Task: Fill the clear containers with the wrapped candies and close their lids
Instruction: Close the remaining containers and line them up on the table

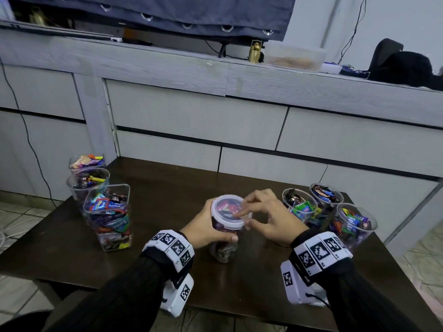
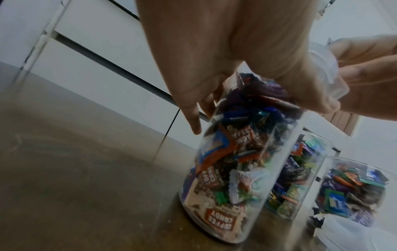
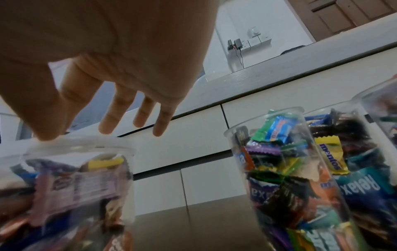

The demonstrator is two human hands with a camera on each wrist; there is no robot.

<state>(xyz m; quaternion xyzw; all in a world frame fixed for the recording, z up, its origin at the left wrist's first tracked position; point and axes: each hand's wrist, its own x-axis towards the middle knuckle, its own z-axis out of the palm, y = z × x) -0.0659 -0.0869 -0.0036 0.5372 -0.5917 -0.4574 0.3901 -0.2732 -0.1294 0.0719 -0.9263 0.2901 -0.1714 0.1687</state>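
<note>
A round clear jar (image 1: 224, 245) packed with wrapped candies stands at the middle of the dark table (image 1: 167, 188). A clear lid (image 1: 229, 210) sits on top of it. My left hand (image 1: 207, 226) grips the jar's upper wall, thumb in front and fingers behind; the left wrist view shows that hand (image 2: 225, 59) around the jar (image 2: 240, 161). My right hand (image 1: 263, 218) pinches the lid's near right rim, index finger on top and thumb at the side. In the right wrist view the thumb (image 3: 43, 132) touches the lid (image 3: 75, 144), and the other fingers stretch out above it.
Three open, candy-filled containers stand at the table's left: a square one (image 1: 107, 212) and two round ones (image 1: 88, 180) (image 1: 87, 160). Three open round jars of candies (image 1: 299, 204) (image 1: 326, 195) (image 1: 354, 219) stand at the right. Grey drawer fronts (image 1: 191, 116) rise behind.
</note>
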